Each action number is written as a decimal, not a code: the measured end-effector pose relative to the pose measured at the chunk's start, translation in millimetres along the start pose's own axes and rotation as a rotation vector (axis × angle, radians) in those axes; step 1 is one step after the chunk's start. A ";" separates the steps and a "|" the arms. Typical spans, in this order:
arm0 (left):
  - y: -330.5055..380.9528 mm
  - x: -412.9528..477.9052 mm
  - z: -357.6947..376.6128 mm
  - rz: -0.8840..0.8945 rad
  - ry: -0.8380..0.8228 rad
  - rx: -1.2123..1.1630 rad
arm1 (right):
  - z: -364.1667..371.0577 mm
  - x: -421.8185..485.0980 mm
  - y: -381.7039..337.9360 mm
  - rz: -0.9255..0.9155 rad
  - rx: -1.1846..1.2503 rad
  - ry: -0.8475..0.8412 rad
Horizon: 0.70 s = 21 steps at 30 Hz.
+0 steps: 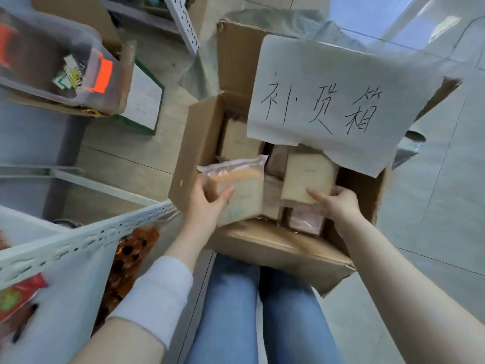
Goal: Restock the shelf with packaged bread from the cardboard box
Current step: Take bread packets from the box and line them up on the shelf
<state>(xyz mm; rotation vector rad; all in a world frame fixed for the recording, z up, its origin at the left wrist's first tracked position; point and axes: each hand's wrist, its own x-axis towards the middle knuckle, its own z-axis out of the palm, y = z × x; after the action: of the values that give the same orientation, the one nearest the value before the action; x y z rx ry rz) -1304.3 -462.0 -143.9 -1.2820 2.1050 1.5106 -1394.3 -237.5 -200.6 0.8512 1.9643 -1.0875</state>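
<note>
An open cardboard box (202, 143) stands on the floor in front of my knees, with several clear-wrapped bread packs inside. My left hand (207, 203) grips one bread pack (238, 190) and holds it over the box's near left corner. My right hand (338, 203) is closed on the lower edge of a second bread pack (307, 177), which stands tilted inside the box. A white paper sheet (336, 101) with handwritten characters is stuck on the far flap and hides the back of the box. The white metal shelf (86, 237) is at my lower left.
Orange snack bags (131, 258) and a red packet (18, 292) lie on the shelf. A clear plastic bin (52, 59) sits at the upper left, with a green-edged board (144, 101) beside it. My jeans-clad legs (252, 311) are below the box. Grey tiled floor lies to the right.
</note>
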 end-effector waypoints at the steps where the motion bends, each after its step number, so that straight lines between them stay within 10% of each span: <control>1: 4.8 -12.5 -7.1 0.019 0.014 -0.048 | -7.5 -12.3 6.6 0.000 0.011 -0.010; 21: 17.2 -409.6 -310.8 0.454 0.659 -0.635 | -39.1 -444.0 47.6 -0.612 -0.362 -0.558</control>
<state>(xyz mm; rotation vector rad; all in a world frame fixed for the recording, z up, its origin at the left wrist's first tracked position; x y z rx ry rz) -993.7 -520.4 261.9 -1.7893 2.5376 2.3411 -1135.6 -270.8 164.0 -0.2589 1.8680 -1.0877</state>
